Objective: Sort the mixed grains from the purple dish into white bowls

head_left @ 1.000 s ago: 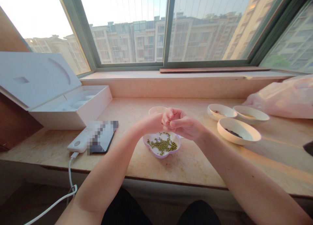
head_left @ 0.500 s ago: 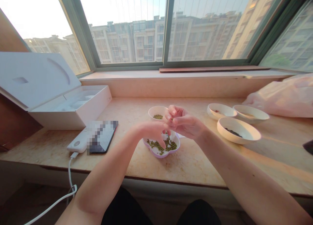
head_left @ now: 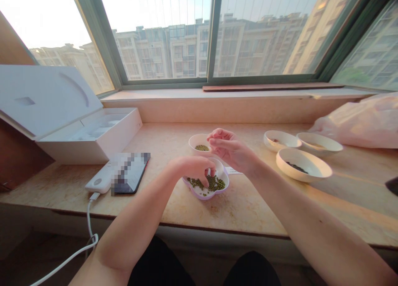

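Note:
A lilac-rimmed, scalloped bowl (head_left: 205, 196) stands before me with loose green mung beans (head_left: 217, 183) in it. My left hand (head_left: 194, 168) reaches into this bowl from the left, thumb and fingers apart and pointing down at the beans. Just behind is a round white bowl (head_left: 193, 141) with more green beans (head_left: 202, 147) on its bottom. My right hand (head_left: 229, 147) hovers at that bowl's right rim, thumb pressed to fingertips. Whatever lies in this pinch is too small or hidden to make out.
On the right are three white bowls, the front one (head_left: 303, 174) holding dark pieces. A plastic bag (head_left: 360, 122) lies behind them. At left stand an open white box (head_left: 74, 149), a power bank (head_left: 98, 179) with a cable, and a phone (head_left: 132, 176).
My left hand has drawn slightly away from the right and its fingers have lowered into the beans. The right hand has shifted up a little, towards the white bowl, its fingers closing together.

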Tool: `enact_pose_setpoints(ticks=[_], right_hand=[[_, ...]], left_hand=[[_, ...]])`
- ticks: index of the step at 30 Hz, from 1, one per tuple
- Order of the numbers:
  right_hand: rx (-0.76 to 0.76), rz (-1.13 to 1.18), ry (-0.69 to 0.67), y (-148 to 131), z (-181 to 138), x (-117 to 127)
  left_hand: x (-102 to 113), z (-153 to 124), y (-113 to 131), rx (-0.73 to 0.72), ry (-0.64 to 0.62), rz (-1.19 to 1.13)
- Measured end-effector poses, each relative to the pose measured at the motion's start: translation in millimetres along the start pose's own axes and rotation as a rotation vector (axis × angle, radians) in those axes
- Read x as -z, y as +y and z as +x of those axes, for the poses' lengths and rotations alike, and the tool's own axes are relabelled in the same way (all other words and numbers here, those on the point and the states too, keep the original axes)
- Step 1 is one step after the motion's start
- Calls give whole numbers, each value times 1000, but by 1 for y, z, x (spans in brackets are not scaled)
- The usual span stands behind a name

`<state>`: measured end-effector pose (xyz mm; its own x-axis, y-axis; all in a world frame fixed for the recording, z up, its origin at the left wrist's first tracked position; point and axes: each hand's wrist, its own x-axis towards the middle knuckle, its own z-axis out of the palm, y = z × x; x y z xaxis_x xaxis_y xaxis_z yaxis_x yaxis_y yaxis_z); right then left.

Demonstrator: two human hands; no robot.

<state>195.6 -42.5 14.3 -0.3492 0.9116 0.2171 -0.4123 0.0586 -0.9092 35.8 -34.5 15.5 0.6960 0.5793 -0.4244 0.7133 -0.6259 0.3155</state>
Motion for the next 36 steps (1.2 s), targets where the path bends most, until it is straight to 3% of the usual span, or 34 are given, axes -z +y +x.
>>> enact_pose_setpoints(ticks=[6,11,14,17,22,28,32,36], right_hand=[[133,-375,311,18,16,18],[247,-881,372,27,18,26],[284,-1062,373,29,17,28],[278,-1135,369,30,17,30],[289,-1200,392,31,17,31],[354,-1190,417,30,17,33],[335,-1200,410,29,17,33],[308,-1208,404,28,17,31]], left_hand=[[-4,2,-1,-25,28,-77],[-12,6,-6,-77,132,-187],[-16,9,-9,-97,186,-223],[-18,11,-10,-87,206,-209],[-15,10,-7,-47,123,-59],[-7,5,-8,-56,129,-71],[-3,0,-7,-184,127,-221],[2,-6,-6,-447,8,-538]])
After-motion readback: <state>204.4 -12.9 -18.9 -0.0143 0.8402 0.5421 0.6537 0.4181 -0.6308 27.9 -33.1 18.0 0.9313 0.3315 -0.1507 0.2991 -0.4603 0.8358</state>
